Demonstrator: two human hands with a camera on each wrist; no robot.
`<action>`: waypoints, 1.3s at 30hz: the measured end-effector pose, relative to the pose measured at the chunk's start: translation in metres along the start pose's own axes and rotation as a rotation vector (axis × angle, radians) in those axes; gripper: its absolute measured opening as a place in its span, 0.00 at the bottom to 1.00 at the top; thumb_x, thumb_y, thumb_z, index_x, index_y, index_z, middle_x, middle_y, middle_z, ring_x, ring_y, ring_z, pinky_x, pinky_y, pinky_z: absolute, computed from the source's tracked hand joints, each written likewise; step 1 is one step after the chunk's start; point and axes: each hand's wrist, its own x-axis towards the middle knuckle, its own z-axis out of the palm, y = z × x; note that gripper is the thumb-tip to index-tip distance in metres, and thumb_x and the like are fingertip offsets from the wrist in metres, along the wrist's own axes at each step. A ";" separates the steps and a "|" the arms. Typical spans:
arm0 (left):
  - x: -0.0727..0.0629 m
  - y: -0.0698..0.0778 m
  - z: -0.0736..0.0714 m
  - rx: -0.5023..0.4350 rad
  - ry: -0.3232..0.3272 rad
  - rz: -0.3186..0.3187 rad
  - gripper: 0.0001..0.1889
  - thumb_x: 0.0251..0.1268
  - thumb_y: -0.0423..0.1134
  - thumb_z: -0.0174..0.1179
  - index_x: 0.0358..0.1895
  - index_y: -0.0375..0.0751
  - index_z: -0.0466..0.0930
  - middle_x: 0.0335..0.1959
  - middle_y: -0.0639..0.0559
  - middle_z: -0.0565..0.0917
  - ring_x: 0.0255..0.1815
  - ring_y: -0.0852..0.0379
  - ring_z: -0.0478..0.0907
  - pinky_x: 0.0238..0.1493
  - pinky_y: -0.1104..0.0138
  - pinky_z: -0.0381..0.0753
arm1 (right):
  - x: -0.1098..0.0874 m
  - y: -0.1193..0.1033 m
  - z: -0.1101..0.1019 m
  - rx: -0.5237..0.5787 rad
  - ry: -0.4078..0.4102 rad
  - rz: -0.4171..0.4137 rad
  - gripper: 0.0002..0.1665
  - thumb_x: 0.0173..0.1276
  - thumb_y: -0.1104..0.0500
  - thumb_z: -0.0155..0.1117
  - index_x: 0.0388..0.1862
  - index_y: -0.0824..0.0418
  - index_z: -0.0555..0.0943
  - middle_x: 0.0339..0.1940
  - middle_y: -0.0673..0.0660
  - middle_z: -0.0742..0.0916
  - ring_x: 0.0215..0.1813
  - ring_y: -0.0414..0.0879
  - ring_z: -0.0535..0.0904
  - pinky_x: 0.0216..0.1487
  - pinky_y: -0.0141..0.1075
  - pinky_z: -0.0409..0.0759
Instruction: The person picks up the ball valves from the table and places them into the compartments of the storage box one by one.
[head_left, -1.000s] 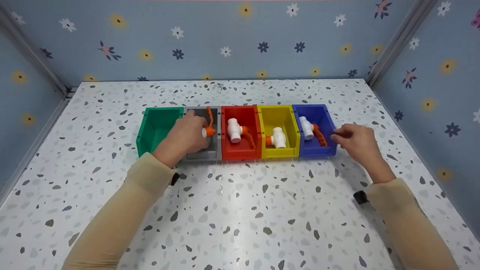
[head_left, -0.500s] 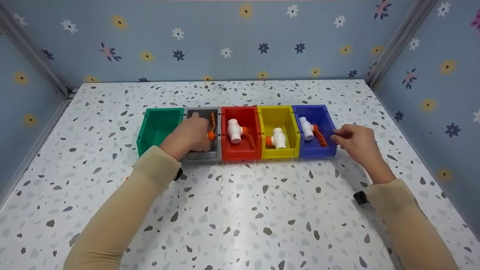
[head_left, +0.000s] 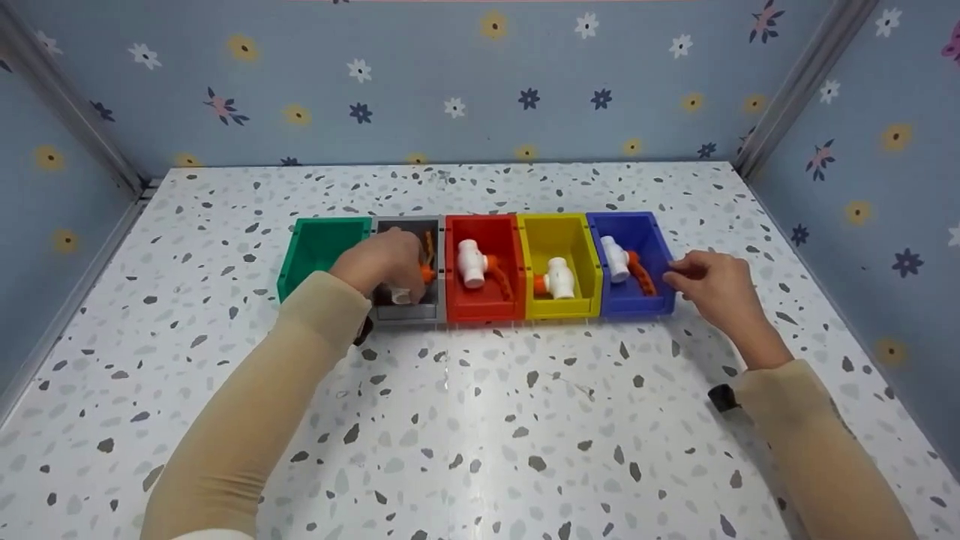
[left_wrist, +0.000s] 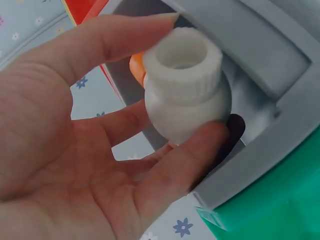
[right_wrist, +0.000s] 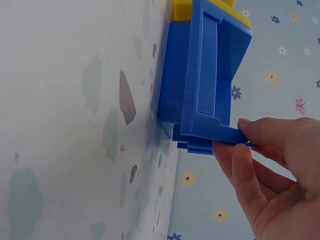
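My left hand (head_left: 386, 261) reaches into the grey bin (head_left: 409, 312) and grips a white ball valve (left_wrist: 187, 100) between thumb and fingers. The left wrist view shows its round open end facing the camera; its orange handle (head_left: 429, 251) is partly hidden by the hand in the head view. At the other end of the row, my right hand (head_left: 712, 283) pinches the side rim of the blue bin (right_wrist: 200, 75) between thumb and fingers. Inside the blue bin lies another ball valve (head_left: 616, 261), with an orange handle.
Between them stand a red bin (head_left: 484, 311) and a yellow bin (head_left: 561, 308), each with one white ball valve inside. A green bin (head_left: 319, 244) joins the row at the left end. Flowered panels (head_left: 480, 82) enclose the speckled table (head_left: 480, 420) at back and sides.
My left hand has shifted slightly right within the grey bin, turning the ball valve so that a white end shows below the fingers. The right hand stays at the blue bin's rim.
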 end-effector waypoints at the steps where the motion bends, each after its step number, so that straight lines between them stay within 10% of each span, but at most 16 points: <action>1: 0.001 0.000 -0.001 -0.005 -0.011 -0.002 0.16 0.56 0.37 0.72 0.46 0.37 0.82 0.46 0.41 0.79 0.47 0.44 0.75 0.42 0.56 0.81 | 0.000 0.000 0.000 0.001 0.003 -0.004 0.16 0.72 0.56 0.66 0.51 0.65 0.84 0.45 0.64 0.87 0.39 0.51 0.84 0.36 0.30 0.82; 26: 0.017 0.008 0.002 0.116 -0.048 -0.001 0.13 0.65 0.31 0.60 0.51 0.34 0.78 0.47 0.39 0.78 0.44 0.44 0.75 0.40 0.57 0.79 | -0.001 0.000 0.001 0.009 0.016 -0.020 0.17 0.71 0.55 0.66 0.52 0.65 0.84 0.46 0.64 0.87 0.39 0.51 0.83 0.34 0.27 0.80; 39: 0.004 0.003 0.000 0.087 0.078 0.060 0.09 0.69 0.39 0.56 0.46 0.40 0.81 0.41 0.43 0.81 0.39 0.46 0.76 0.36 0.58 0.74 | -0.002 0.000 0.001 0.010 0.005 -0.012 0.17 0.72 0.54 0.66 0.52 0.65 0.84 0.46 0.64 0.86 0.40 0.52 0.83 0.35 0.27 0.81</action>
